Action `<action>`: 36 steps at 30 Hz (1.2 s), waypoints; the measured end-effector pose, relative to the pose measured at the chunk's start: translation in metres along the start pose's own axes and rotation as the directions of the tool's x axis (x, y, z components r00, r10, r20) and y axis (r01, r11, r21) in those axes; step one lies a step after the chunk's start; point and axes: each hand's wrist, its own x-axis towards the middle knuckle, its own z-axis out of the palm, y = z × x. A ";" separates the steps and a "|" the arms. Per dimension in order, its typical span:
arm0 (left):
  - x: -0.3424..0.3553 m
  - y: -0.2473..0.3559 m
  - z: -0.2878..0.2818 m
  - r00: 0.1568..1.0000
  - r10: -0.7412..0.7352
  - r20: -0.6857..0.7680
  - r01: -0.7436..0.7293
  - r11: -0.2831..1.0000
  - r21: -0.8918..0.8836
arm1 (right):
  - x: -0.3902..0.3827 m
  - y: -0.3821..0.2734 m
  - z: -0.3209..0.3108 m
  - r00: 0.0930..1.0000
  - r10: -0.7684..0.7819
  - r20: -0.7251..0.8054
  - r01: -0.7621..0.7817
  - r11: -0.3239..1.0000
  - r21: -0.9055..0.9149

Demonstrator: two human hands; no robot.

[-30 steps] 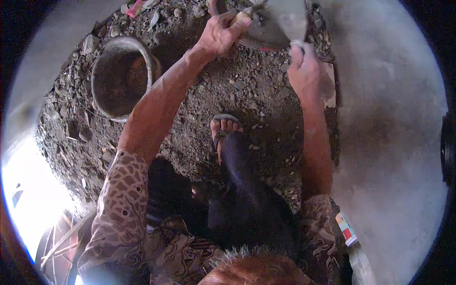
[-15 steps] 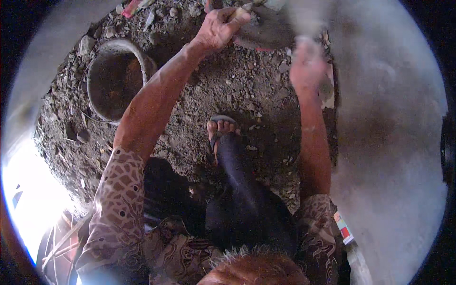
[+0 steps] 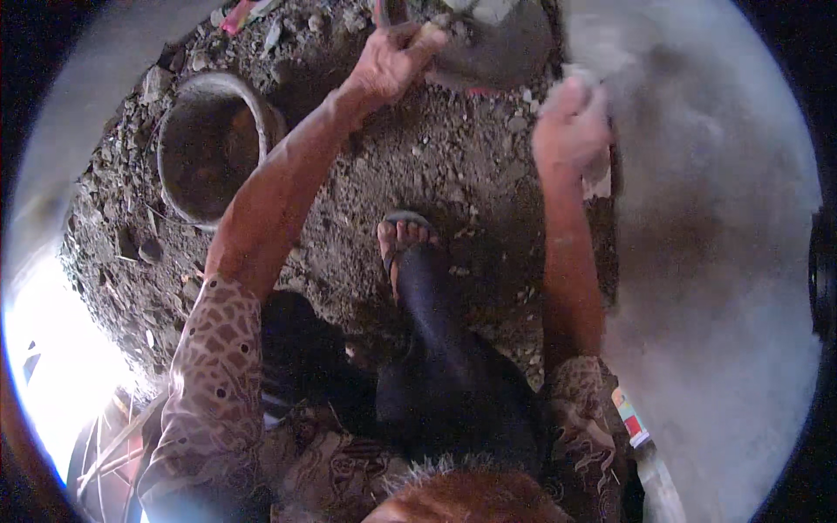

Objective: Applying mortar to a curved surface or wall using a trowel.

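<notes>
My left hand (image 3: 394, 65) is closed at the near left side of a dark grey round pan (image 3: 506, 57), which holds lumps of pale grey material. Something pale and yellowish shows by its fingertips, but I cannot make out what it is. My right hand (image 3: 571, 131) is closed and smeared by motion, next to the edge of a smooth grey surface (image 3: 706, 174) with darker, damp-looking patches. A whitish blurred thing (image 3: 597, 61) shows just beyond its fingers; its kind cannot be told.
A deep, mud-coated bucket (image 3: 209, 152) stands left of my left forearm. Loose soil and stones (image 3: 349, 218) cover the ground around my sandalled foot (image 3: 408, 231). A red scrap (image 3: 235, 17) lies at the far left. A small colourful packet (image 3: 629, 418) is by my right sleeve.
My right hand has come slightly nearer and to the right, and the whitish blur beyond it has shifted. My left hand has drawn back a little to the left, showing more of the pan.
</notes>
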 end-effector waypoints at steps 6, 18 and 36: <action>-0.005 -0.015 -0.001 1.000 0.004 -0.004 -0.004 1.000 -0.010 | -0.001 -0.002 -0.011 0.952 0.193 0.237 -0.172 0.979 -0.106; -0.003 -0.004 -0.034 0.923 0.372 0.103 -0.372 0.785 0.496 | 0.064 0.003 -0.092 0.951 0.002 0.310 0.053 0.984 -0.169; -0.003 0.017 -0.036 0.905 0.347 0.245 -0.424 0.763 0.488 | 0.126 -0.011 -0.091 0.758 -0.016 0.652 0.262 0.923 -0.282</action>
